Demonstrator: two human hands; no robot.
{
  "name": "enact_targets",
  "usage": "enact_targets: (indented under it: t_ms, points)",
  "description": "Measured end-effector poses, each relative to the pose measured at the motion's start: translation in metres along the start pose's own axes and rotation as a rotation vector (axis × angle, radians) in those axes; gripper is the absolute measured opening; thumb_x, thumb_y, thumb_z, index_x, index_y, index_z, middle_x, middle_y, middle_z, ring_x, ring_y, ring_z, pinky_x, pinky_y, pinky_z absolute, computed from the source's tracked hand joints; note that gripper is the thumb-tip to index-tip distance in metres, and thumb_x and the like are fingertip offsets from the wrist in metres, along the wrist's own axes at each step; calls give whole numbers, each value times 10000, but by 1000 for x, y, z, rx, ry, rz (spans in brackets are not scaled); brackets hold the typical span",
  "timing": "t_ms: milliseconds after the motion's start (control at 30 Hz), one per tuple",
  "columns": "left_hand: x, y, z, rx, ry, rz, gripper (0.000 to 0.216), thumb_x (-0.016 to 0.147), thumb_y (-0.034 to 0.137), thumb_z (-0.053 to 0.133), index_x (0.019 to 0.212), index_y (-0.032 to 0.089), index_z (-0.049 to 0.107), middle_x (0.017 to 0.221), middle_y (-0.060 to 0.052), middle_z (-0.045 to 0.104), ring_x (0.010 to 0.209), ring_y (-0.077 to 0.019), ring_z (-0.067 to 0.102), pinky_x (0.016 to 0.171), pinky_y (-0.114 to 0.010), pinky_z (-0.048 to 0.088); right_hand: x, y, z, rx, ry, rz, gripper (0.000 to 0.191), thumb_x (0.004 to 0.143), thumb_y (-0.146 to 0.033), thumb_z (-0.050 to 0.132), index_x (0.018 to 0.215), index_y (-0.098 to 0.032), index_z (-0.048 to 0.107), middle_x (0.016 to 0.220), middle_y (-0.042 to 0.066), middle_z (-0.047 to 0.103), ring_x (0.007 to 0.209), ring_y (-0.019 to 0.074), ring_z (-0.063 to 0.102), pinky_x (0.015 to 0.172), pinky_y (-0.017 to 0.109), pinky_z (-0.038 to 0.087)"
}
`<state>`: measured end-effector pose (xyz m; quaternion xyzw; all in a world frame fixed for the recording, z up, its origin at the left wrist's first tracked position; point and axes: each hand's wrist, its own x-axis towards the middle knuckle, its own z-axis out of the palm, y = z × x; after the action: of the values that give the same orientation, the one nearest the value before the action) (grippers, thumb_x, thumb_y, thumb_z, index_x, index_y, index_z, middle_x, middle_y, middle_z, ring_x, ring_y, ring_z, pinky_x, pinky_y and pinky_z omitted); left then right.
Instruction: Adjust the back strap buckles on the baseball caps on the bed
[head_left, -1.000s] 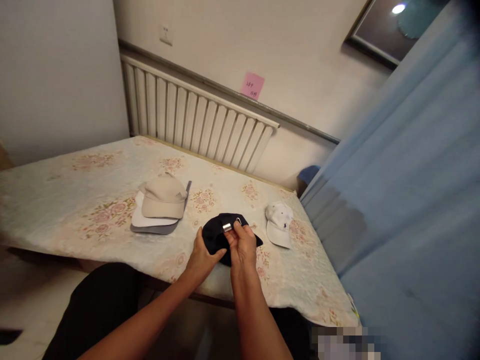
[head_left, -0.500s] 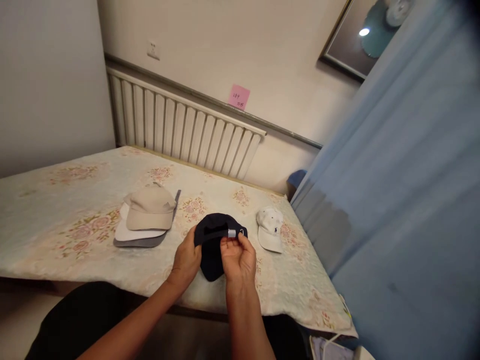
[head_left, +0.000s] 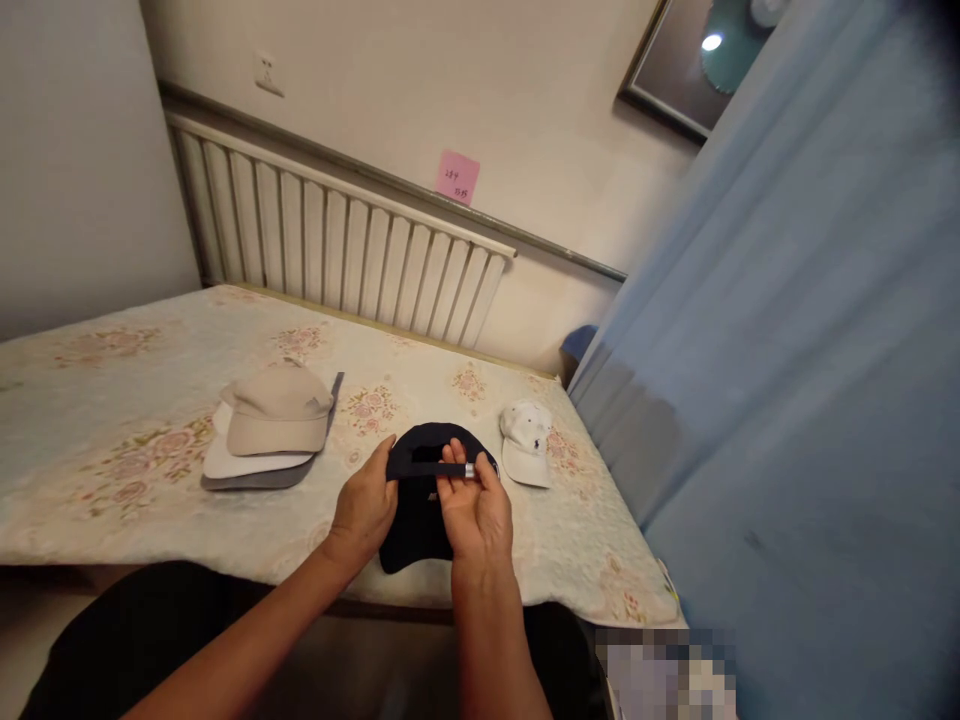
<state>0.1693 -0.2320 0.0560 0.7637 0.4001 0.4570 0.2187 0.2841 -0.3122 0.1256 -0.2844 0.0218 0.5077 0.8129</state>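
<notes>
A dark navy cap (head_left: 420,500) rests near the front edge of the floral-covered table (head_left: 135,500), its back strap and metal buckle facing me. My left hand (head_left: 367,505) grips the cap's left side, thumb on the strap. My right hand (head_left: 472,510) pinches the strap by the silver buckle. A stack of caps (head_left: 270,425), a beige one on top of a white and a grey one, lies to the left. To the right lies a small white cap (head_left: 525,440).
A white radiator (head_left: 337,250) runs along the far wall, with a pink sticky note (head_left: 457,177) above it. A blue curtain (head_left: 787,400) hangs close on the right. The table's front edge is just before my lap.
The cap has turned so its strap runs level across the top. My right fingers have slid along the strap to the buckle. The view has shifted, so everything sits further left.
</notes>
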Motion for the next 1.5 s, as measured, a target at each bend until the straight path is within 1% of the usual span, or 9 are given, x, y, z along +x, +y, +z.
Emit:
enact_targets:
  t_ms: [133,233,333,567,800,1133,1300,1400,1500]
  points:
    - [-1,-4,1,42,-15,18,533,816,130,357,1341,80,443,1289,-179,595,1183,-269,576,977,-424,478,-2,-2,-6,-65,69,-50,93,900,-208,523,965,-152,558,871,79,738,830,132,707,836,302,550]
    - [-1,-5,1,58,-8,32,538,806,111,353,1333,71,454,1283,-184,600,1171,-269,586,975,-426,481,1,0,-10,-93,94,-124,88,901,-213,527,959,-156,559,855,62,735,850,146,711,856,339,549]
    - [-1,-5,2,57,-4,53,533,807,110,349,1325,57,463,1266,-187,611,1156,-263,597,981,-414,478,3,1,-10,-36,53,-129,91,920,-206,490,946,-149,556,888,65,722,919,159,706,891,351,542]
    - [-3,-11,1,30,-7,82,531,800,105,344,1311,31,471,1266,-200,606,1159,-253,594,993,-398,473,2,-2,-6,129,-7,-30,148,952,-228,416,1032,-134,498,1020,115,672,1042,185,670,918,357,546]
    - [-6,-8,3,-18,12,74,505,817,114,344,1300,51,475,1252,-186,617,1155,-241,597,1000,-407,471,1,-2,-8,157,-36,-73,137,945,-224,410,1011,-147,502,1084,117,665,1095,175,642,960,367,522]
    - [-10,9,8,-46,-4,77,482,837,119,341,1293,57,484,1257,-181,618,1163,-241,594,1005,-408,469,-1,0,-8,-38,-154,-183,334,955,-346,350,990,-139,610,1095,114,689,1107,175,628,1073,426,400]
    - [-13,19,8,-12,-46,93,501,831,107,336,1315,99,464,1265,-150,622,1142,-221,610,991,-389,483,-9,19,-4,-167,-185,-305,357,894,-425,475,1030,-130,624,1045,103,707,1084,199,635,1052,423,417]
    - [-15,29,8,4,-87,133,514,832,114,354,1339,116,443,1293,-144,606,1142,-215,610,985,-381,489,-12,35,-3,-332,-154,-396,322,816,-372,595,1011,-119,642,1000,86,719,1030,211,649,1017,400,447]
    - [-18,36,10,29,-98,192,517,836,126,375,1349,107,436,1312,-160,587,1164,-220,594,999,-378,480,-12,43,-3,-463,-94,-421,323,774,-309,624,1036,-122,647,979,58,727,978,206,662,977,366,470]
